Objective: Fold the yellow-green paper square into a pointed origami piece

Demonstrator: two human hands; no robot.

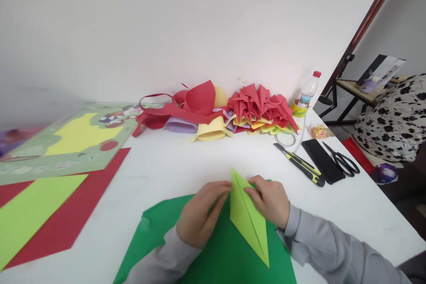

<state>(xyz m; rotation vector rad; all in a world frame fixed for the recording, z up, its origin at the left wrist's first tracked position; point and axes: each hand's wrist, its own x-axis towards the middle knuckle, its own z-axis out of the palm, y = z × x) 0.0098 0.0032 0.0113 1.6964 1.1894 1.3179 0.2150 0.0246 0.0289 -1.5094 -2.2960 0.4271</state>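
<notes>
A light green folded paper (248, 219), long and pointed at both ends, lies on a dark green sheet (219, 253) on the white table (173, 164). My left hand (199, 215) presses its fingertips against the paper's upper left edge, fingers held together. My right hand (269, 199) pinches the paper's upper right edge near the top point. Both wrists wear grey sleeves.
A heap of folded red, yellow and purple paper (233, 113) lines the wall. A utility knife (299, 164), a black case (322, 159), scissors (342, 159), a tape roll (285, 138) and a water bottle (308, 91) lie right. Red and lime sheets (40, 213) cover the left.
</notes>
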